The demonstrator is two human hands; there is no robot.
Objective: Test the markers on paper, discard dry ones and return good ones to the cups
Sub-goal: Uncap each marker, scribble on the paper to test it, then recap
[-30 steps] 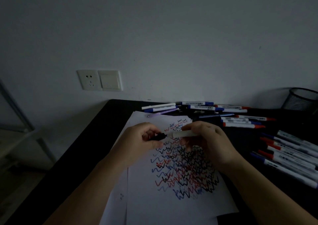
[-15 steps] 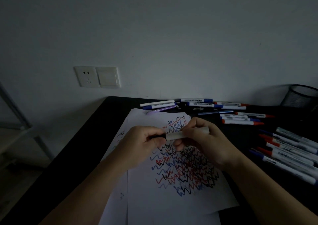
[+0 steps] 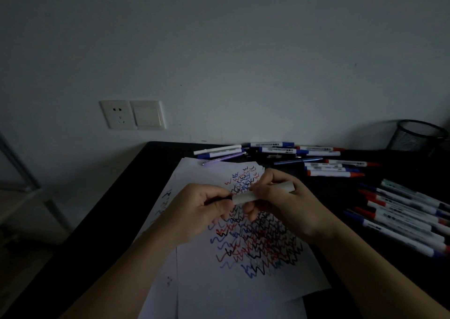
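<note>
While both hands hover over the scribbled paper [image 3: 243, 289], the marker [image 3: 246, 197] sits between them, a white barrel lying almost level, its dark end tucked into the left hand [image 3: 202, 209]. That left hand's grip is curled round the dark end, thumb and fingers pinching it; whether that end is a cap or the tip, the dim light won't say. The right hand [image 3: 285, 204] wraps the white barrel, fingers folded over the top, thumb beneath, wrist angled in from the lower right. Below them the paper is thick with red, blue and black zigzags. It lies on a stack of sheets on the dark bench [image 3: 102, 221]. More markers [image 3: 401, 216] lie in a row at the right, another bunch [image 3: 275, 149] along the back edge near the wall. Their labels carry print, too small and dark to read. A mesh cup [image 3: 418, 136] stands in the far right corner.
</note>
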